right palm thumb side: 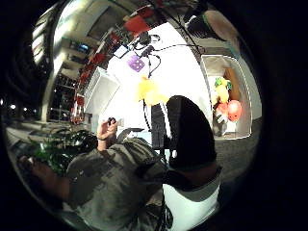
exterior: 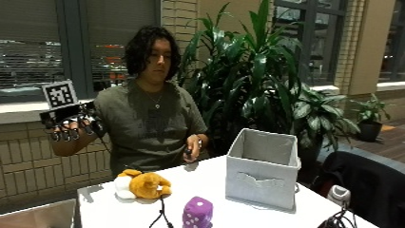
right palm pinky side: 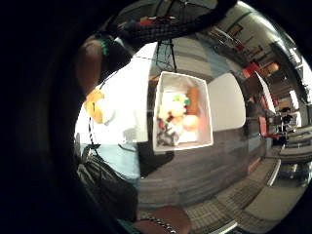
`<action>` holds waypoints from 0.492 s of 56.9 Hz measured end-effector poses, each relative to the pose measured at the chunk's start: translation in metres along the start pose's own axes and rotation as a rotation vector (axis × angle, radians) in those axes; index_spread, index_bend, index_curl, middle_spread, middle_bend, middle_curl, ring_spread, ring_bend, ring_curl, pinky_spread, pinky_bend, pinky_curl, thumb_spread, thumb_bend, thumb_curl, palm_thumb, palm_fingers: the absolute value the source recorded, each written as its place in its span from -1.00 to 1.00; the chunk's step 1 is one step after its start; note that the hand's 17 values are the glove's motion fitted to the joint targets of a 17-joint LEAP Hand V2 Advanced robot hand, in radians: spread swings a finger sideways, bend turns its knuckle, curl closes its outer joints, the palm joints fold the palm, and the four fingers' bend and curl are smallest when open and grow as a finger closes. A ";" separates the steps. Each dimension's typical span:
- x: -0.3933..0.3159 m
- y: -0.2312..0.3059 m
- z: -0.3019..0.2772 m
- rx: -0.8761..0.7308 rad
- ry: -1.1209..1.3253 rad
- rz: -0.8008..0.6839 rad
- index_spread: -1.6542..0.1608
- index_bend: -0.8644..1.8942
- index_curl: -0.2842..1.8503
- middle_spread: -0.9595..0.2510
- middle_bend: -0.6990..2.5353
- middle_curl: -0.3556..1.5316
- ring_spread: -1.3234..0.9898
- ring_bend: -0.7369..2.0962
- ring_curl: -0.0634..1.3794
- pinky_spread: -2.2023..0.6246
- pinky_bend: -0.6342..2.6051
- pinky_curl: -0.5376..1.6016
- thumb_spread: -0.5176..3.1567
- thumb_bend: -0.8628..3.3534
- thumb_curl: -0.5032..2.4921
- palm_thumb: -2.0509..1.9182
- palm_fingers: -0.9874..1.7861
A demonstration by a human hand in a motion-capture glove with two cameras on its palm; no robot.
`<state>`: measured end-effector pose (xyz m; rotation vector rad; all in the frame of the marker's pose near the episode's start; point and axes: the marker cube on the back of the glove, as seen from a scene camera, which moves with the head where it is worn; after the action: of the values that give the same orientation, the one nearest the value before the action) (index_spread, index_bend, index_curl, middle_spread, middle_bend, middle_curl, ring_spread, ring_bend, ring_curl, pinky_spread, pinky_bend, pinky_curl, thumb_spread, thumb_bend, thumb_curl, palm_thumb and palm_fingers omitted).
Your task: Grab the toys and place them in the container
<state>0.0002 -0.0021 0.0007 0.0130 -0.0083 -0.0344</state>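
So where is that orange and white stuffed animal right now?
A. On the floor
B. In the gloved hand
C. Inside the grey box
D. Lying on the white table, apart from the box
D. The outside view shows the stuffed animal lying on the white table, off to the side of the grey box, while the gloved right hand is raised away from it and holds nothing.
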 end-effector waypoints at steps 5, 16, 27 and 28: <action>-0.001 -0.008 0.002 0.040 -0.009 -0.030 0.58 -0.21 -0.64 0.48 -0.46 -0.57 0.04 -0.25 -0.79 0.55 -0.29 -0.35 -0.28 -0.58 -0.65 0.04 0.03; 0.001 -0.012 -0.002 0.103 0.006 -0.102 0.47 -0.21 -0.57 0.43 -0.46 -0.52 -0.01 -0.22 -0.74 0.55 -0.27 -0.29 -0.02 -0.58 -0.61 0.03 0.00; -0.008 -0.004 -0.001 -0.023 -0.007 -0.035 0.43 -0.21 -0.52 0.42 -0.45 -0.47 -0.04 -0.21 -0.72 0.55 -0.26 -0.27 0.07 -0.59 -0.57 0.03 -0.02; -0.010 -0.008 0.002 -0.006 -0.013 -0.046 0.43 -0.21 -0.51 0.42 -0.45 -0.47 -0.04 -0.20 -0.72 0.55 -0.26 -0.27 0.08 -0.59 -0.57 0.03 -0.02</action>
<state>-0.0100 -0.0094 0.0024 0.0067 -0.0211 -0.0810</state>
